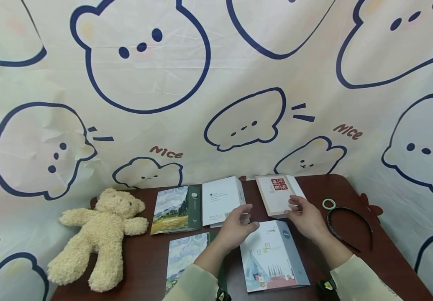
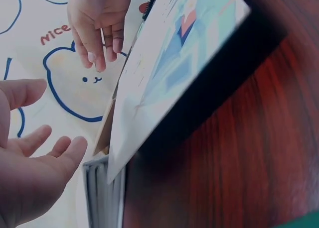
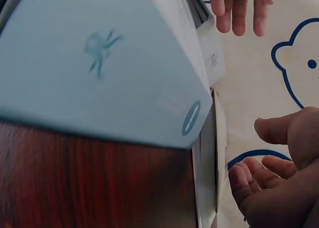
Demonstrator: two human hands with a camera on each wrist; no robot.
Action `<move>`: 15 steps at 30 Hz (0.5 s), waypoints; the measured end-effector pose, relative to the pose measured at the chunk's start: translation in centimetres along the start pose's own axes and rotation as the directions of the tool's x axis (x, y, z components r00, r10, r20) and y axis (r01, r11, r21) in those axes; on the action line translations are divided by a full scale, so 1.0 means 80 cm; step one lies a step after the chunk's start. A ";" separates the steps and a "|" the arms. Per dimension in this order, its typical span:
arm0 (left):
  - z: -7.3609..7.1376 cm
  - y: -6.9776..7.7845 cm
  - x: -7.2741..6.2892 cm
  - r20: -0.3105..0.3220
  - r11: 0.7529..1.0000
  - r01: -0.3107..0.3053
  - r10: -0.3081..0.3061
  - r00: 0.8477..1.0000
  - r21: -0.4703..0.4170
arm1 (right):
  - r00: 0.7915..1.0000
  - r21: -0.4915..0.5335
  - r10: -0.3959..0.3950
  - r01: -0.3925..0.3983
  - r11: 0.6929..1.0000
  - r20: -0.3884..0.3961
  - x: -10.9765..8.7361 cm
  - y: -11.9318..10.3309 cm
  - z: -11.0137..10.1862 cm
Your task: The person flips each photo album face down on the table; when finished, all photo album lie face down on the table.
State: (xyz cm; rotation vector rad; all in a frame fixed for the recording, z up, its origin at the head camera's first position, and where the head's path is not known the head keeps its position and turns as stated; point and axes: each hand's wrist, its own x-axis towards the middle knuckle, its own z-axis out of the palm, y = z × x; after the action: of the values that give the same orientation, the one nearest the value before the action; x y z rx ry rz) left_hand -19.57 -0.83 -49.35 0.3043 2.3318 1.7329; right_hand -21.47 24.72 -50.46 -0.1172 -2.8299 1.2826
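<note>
A white book with a tent drawing and blue spine [image 1: 269, 261] stands out from the dark table in front of me, between my forearms. My left hand [image 1: 235, 228] hovers at its upper left corner, fingers loosely bent and holding nothing. Past its upper right corner is my right hand [image 1: 306, 217], fingertips overlapping the edge of a white book with red characters [image 1: 274, 194]. In the right wrist view the right hand [image 3: 279, 173] has nothing between thumb and fingers. The left wrist view shows the left hand [image 2: 40, 163] beside the tent book [image 2: 174, 73], its palm bare.
Two books with painted landscape covers [image 1: 172, 211] lie at the left, the nearer partly behind my left sleeve. A plain white book [image 1: 221, 200] lies at the back middle. A cream teddy bear [image 1: 105, 238] is far left; a black headband [image 1: 367, 225] and green ring [image 1: 329, 200] lie right.
</note>
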 end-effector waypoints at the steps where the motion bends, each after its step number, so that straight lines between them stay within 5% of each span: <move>1: 0.002 0.000 0.001 0.002 1.000 0.007 -0.007 1.000 -0.010 | 1.000 -0.007 0.004 -0.004 1.000 -0.003 0.000 0.003 -0.001; 15: 0.035 -0.006 0.016 0.026 0.993 0.092 -0.090 0.996 -0.079 | 1.000 -0.084 0.016 -0.015 0.996 0.010 0.003 0.031 -0.021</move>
State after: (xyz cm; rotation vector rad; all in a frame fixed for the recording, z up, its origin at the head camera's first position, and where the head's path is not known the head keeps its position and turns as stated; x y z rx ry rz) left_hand -20.00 1.99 -50.70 0.1992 2.2178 1.7643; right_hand -21.46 27.63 -51.26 -0.1351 -2.8978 1.1705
